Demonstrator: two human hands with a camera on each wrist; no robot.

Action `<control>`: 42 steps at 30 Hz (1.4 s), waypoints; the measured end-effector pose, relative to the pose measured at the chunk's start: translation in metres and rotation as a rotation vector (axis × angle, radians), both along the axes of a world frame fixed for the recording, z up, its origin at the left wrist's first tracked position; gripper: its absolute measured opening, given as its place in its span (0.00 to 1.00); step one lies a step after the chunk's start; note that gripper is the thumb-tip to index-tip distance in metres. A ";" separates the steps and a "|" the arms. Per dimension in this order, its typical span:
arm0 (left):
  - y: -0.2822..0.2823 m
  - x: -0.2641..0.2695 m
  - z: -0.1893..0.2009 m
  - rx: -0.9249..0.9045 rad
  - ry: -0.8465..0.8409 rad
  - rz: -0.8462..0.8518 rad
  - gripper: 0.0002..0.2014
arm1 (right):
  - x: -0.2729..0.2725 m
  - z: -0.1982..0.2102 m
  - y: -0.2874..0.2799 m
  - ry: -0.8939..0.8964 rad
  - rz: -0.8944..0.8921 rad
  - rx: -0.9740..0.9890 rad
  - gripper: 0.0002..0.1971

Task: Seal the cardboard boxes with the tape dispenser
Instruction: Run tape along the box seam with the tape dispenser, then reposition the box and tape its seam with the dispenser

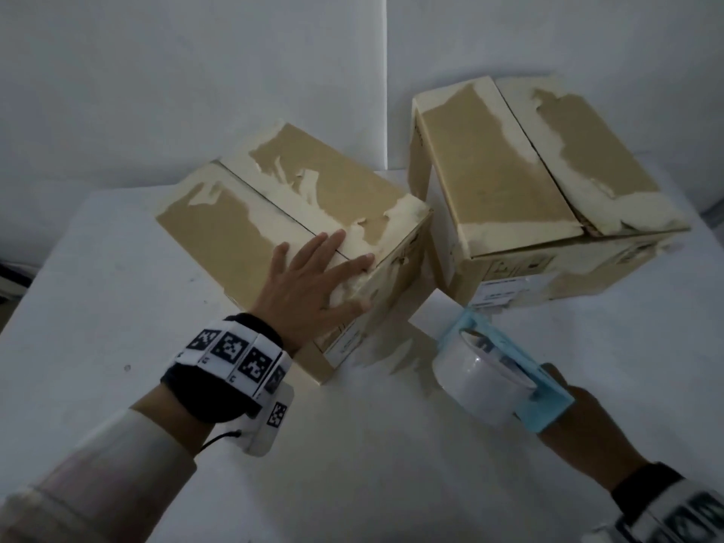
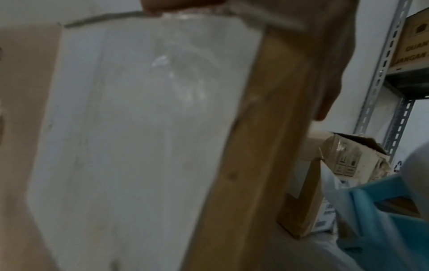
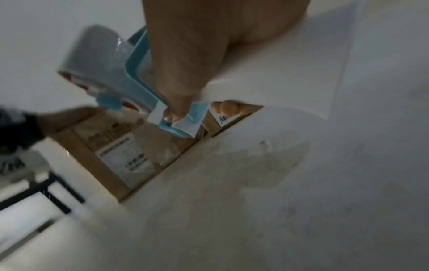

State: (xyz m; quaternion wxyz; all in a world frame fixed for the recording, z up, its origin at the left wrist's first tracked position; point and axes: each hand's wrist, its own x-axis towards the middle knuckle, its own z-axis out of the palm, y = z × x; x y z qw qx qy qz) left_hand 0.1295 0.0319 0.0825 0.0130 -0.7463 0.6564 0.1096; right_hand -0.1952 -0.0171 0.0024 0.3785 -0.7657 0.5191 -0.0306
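1. White walls meet in a corner behind a white tabletop (image 1: 98, 288) that carries two cardboard boxes.
2. On the near box (image 1: 243, 229), the left hand (image 1: 313, 284) lies flat, fingers straight and spread, across the near end of the top flaps, right over the centre seam, by the box's near corner.
3. Low on the right, the right hand (image 1: 580, 413) grips the handle of a blue tape dispenser (image 1: 505, 366), fingers curled round it; the right wrist view shows the thumb (image 3: 176, 102) lying along the blue frame.
4. Mounted on the dispenser is a roll of clear tape (image 1: 478, 382); the dispenser hangs above the tabletop, just in front of the gap between the boxes, touching neither.
5. Further right and back stands the second box (image 1: 509, 170), flaps closed, its top patched with pale torn paper like the first.
6. Both wrists wear bands (image 1: 235, 354) printed with black-and-white markers.
7. Metal shelving (image 2: 380, 73) holding another carton shows in the left wrist view.
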 end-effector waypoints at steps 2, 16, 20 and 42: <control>-0.009 -0.007 0.001 -0.121 0.131 0.098 0.39 | 0.000 0.004 -0.005 0.078 0.044 -0.088 0.17; -0.032 -0.038 -0.012 -0.228 0.016 0.233 0.27 | -0.017 -0.021 -0.033 0.310 0.383 -0.313 0.29; -0.028 -0.037 -0.010 -0.076 -0.047 0.221 0.34 | -0.033 -0.034 -0.043 0.385 0.457 -0.328 0.32; -0.002 0.139 0.014 -0.064 0.028 0.731 0.35 | 0.130 0.085 -0.042 -0.225 0.425 -0.406 0.24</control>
